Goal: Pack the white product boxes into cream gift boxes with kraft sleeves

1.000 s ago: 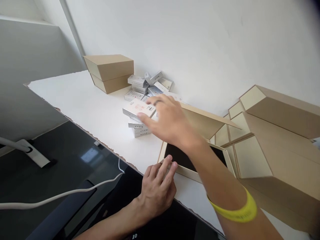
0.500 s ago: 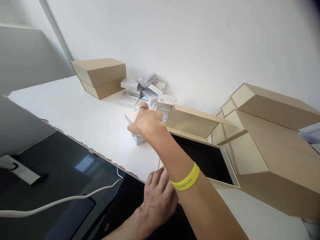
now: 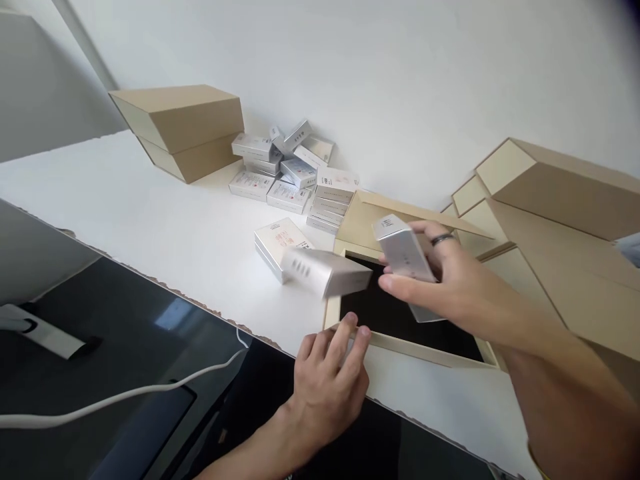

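Observation:
My right hand (image 3: 440,273) grips a small silver-white carton (image 3: 403,250) above an open beige gift box (image 3: 435,357) with a black inside. Below its thumb shows another pale carton end, perhaps a second one. To the left a blurred, tilted carton (image 3: 325,273), apart from both hands, overhangs the box's left rim. My left hand (image 3: 330,373) is at the box's front left corner, two fingers stretched toward the rim and the others bent; I see nothing held in it. Beside the blurred carton, a short stack of white cartons (image 3: 283,240) lies on the white table (image 3: 210,247).
A loose pile of silver-white cartons (image 3: 295,170) lies against the wall. Two stacked beige boxes (image 3: 195,133) stand back left, and several more beige boxes (image 3: 560,220) crowd the right. A white cable (image 3: 150,393) hangs below the table's chipped front edge.
My right hand has moved from the small carton stack rightward over the open box, carrying cartons. One carton is now loose and tilted at its left rim. My left hand's fingers have stretched out.

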Motion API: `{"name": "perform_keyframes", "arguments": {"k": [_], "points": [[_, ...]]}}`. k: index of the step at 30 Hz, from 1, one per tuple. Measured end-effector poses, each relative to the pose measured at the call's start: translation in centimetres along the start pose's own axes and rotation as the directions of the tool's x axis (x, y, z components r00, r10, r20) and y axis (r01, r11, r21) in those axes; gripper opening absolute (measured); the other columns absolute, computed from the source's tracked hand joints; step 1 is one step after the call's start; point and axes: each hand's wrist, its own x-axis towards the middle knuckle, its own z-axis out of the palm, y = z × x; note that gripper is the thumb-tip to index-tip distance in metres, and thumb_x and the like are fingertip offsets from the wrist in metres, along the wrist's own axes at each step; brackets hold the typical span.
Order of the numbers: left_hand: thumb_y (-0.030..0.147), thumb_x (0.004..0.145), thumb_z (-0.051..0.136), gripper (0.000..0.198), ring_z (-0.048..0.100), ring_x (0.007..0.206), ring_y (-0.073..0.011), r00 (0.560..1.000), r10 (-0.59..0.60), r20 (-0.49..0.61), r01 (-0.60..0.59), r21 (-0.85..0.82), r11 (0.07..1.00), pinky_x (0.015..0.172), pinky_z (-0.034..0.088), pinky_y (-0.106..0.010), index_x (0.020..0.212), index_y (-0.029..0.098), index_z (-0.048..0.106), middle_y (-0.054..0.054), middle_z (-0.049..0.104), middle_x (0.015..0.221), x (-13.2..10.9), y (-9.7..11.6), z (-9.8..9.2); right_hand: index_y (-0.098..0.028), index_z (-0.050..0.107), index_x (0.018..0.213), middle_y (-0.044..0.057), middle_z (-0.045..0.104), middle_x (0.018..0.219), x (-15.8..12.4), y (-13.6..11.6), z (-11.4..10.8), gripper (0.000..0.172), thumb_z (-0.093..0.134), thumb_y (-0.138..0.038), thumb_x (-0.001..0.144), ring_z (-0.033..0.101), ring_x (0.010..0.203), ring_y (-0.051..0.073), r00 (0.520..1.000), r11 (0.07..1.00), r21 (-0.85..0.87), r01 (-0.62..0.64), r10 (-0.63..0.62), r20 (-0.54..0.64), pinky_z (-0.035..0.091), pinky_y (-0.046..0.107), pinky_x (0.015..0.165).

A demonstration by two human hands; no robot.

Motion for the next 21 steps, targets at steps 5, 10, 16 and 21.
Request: {"name": "perform_keyframes", "arguments": {"k": [5,10,16,21], "points": [[0.011,0.081,0.063,0.058,0.061,0.097,-0.0274,1.000,-0.002,0.018,0.001,0.021,1.000,0.074,0.045,-0.040,0.137,0.012,0.053,-0.018,0.057,0.145,-0.2,-0.1,-0.1,-0.030,0.036,0.137,0.012,0.062,0.135,0.3,0.3,2.2,0.083,0.079,-0.059,0.071,0.067,0.113,0.032,1.000,0.999,0.035,-0.013,0.014,-0.025,0.063,0.039,0.073],[0.012,0.082,0.062,0.059,0.062,0.100,-0.0266,0.998,0.022,0.056,-0.022,0.000,1.000,0.074,0.044,-0.039,0.139,0.011,0.051,-0.017,0.056,0.147,0.2,-0.5,-0.7,-0.031,0.037,0.139,0.011,0.061,0.136,0.7,1.3,3.1,0.091,0.077,-0.068,0.067,0.065,0.115,0.033,0.996,0.999,0.014,0.040,-0.039,-0.081,0.061,0.045,0.084],[0.010,0.083,0.061,0.061,0.060,0.118,-0.0285,0.993,0.049,0.106,-0.041,-0.072,0.997,0.080,0.046,-0.039,0.143,0.009,0.047,-0.019,0.053,0.150,0.1,-0.7,-1.4,-0.032,0.041,0.146,0.011,0.056,0.141,1.4,5.2,1.0,0.095,0.071,-0.076,0.067,0.062,0.118,0.039,0.992,0.894,-0.443,0.073,-0.111,-0.059,0.056,0.055,0.090],[0.010,0.081,0.064,0.063,0.064,0.104,-0.0276,0.995,0.053,0.090,-0.048,-0.052,0.997,0.077,0.046,-0.039,0.142,0.011,0.048,-0.020,0.051,0.151,-0.1,-0.8,-1.2,-0.035,0.038,0.152,0.005,0.049,0.151,2.0,6.8,0.3,0.090,0.070,-0.065,0.073,0.054,0.129,0.036,0.958,0.731,-0.619,0.287,-0.217,0.188,0.054,0.050,0.097]]}}
